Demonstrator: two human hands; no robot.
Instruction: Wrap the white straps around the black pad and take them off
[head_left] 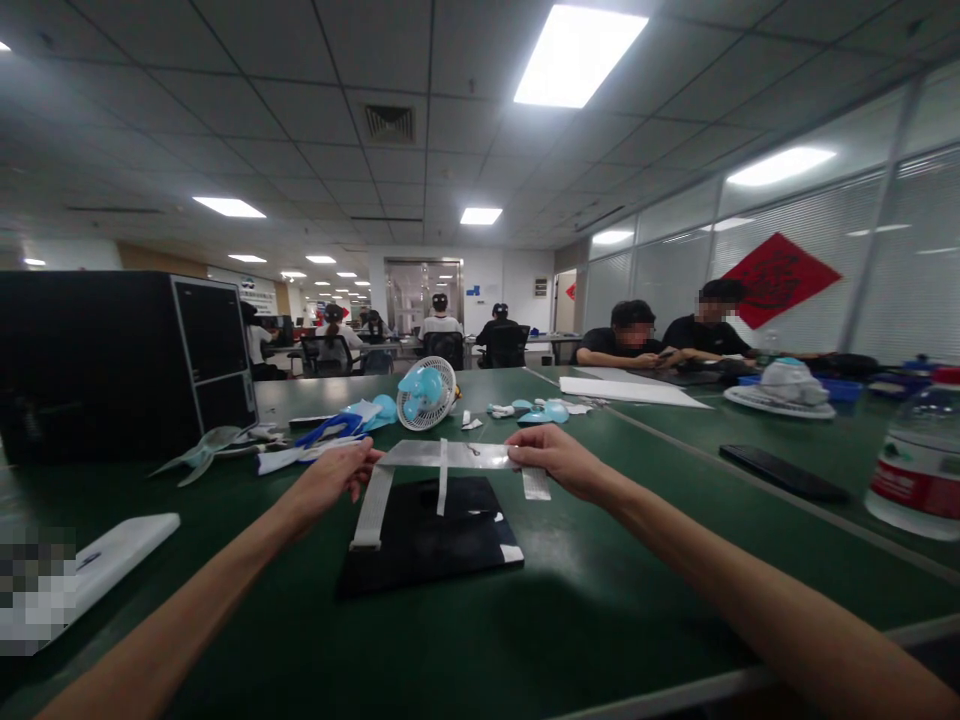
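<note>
Between my two hands stretches a thin, flat silver metal strip [420, 454], held level above the table. My left hand [341, 472] pinches its left end, and my right hand [551, 455] grips the right end between thumb and fingers. From the strip hang a wide pale ribbon cable [373, 510] on the left, a narrow one [442, 490] in the middle and a short one [536, 484] by my right hand. Below it a black flat panel [450, 550] with white patches at its right edge lies on the green table [615, 620].
Behind the strip stands a small fan [426, 393] among blue and white parts. A black computer case [97, 370] is at left, with a white device [112, 550] nearer. On the right are a dark phone [780, 473] and a water bottle [919, 465]. People sit farther back.
</note>
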